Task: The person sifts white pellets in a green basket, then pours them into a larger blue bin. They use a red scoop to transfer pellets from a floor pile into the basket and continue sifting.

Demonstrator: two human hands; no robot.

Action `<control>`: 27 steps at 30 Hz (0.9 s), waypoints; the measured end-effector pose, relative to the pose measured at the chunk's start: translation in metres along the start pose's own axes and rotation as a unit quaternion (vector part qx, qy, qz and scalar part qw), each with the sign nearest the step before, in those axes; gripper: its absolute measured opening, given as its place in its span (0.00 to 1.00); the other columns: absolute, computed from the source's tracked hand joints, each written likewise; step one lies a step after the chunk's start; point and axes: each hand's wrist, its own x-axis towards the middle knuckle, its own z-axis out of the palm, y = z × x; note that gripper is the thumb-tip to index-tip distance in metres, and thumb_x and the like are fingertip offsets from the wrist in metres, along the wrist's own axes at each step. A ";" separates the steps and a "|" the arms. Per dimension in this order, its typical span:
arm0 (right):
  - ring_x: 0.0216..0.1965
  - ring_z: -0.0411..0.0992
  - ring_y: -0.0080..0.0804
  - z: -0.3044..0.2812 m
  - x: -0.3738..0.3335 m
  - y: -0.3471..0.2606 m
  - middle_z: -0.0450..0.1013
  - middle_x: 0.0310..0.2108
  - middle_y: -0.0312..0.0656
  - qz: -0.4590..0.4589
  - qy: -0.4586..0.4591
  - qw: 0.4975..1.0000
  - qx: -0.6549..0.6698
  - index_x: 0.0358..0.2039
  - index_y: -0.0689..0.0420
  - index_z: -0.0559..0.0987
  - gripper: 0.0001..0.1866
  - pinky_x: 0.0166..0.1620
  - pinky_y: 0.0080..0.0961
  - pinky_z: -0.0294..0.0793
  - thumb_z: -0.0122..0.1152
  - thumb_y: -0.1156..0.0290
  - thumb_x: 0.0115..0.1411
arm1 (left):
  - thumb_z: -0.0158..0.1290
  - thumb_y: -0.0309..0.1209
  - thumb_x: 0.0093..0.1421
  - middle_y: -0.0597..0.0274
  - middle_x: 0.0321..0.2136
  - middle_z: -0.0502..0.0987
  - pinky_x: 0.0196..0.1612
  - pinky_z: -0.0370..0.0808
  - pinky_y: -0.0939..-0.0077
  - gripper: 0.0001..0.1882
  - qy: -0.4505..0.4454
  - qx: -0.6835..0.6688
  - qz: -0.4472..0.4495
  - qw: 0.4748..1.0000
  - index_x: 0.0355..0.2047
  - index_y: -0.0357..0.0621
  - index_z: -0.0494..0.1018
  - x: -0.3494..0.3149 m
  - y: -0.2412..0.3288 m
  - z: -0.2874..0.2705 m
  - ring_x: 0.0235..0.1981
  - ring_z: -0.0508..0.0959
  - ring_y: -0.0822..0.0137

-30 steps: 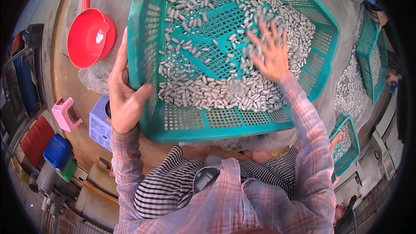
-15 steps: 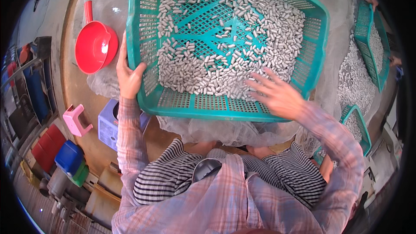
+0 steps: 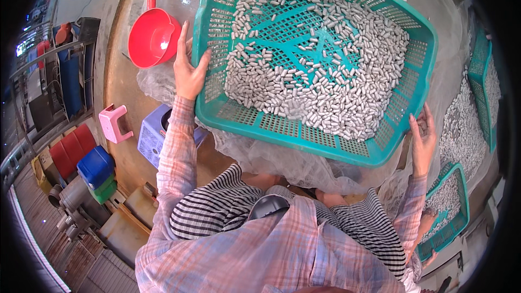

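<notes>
Before me is a green perforated plastic basket [image 3: 304,140], tilted so that its left side sits higher in view. Pale grey capsule-shaped pieces [image 3: 372,84] lie heaped toward its right and near sides, and the lattice bottom shows through at the middle and far left. At the basket's left side, my left hand [image 3: 190,78] grips the wall, thumb at the rim and fingers along the outside. My right hand [image 3: 423,144] holds the near right corner, its thumb and bent fingers against the outer wall. The undersides of both grips are partly hidden.
A red dipper [image 3: 149,38] lies left of the basket on clear plastic sheeting [image 3: 255,157]. Pink [image 3: 115,123] and purple [image 3: 153,135] stools stand nearer. More capsules [image 3: 458,125] spread at right, beside other green baskets [image 3: 461,211]. Another person's hand [image 3: 430,259] shows at lower right.
My right hand has left the capsules inside and moved to the basket's near right corner. The basket appears farther right in view and more slanted. My left hand stays on its side.
</notes>
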 end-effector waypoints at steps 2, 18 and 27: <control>0.39 0.69 0.20 0.002 0.006 0.013 0.70 0.41 0.36 -0.023 0.015 0.999 0.038 0.61 0.66 0.60 0.30 0.41 0.17 0.70 0.59 0.72 0.61 | 0.54 0.22 0.54 0.49 0.54 0.70 0.57 0.66 0.69 0.35 0.002 0.038 0.025 0.999 0.63 0.43 0.57 -0.003 0.006 -0.001 0.54 0.71 0.61; 0.59 0.61 0.27 -0.005 -0.035 -0.043 0.60 0.62 0.46 -0.103 0.082 0.976 0.176 0.63 0.66 0.57 0.30 0.60 0.23 0.59 0.52 0.80 0.61 | 0.51 0.22 0.55 0.49 0.60 0.63 0.60 0.62 0.63 0.35 -0.037 0.293 0.199 0.934 0.64 0.46 0.55 -0.009 0.024 0.025 0.61 0.63 0.51; 0.56 0.63 0.24 -0.014 -0.008 -0.034 0.60 0.62 0.45 -0.132 0.117 0.963 0.202 0.62 0.66 0.60 0.25 0.57 0.21 0.61 0.47 0.76 0.65 | 0.56 0.64 0.47 0.44 0.68 0.31 0.58 0.34 0.24 0.56 -0.327 0.255 0.020 0.910 0.68 0.56 0.42 -0.082 0.032 0.188 0.66 0.30 0.32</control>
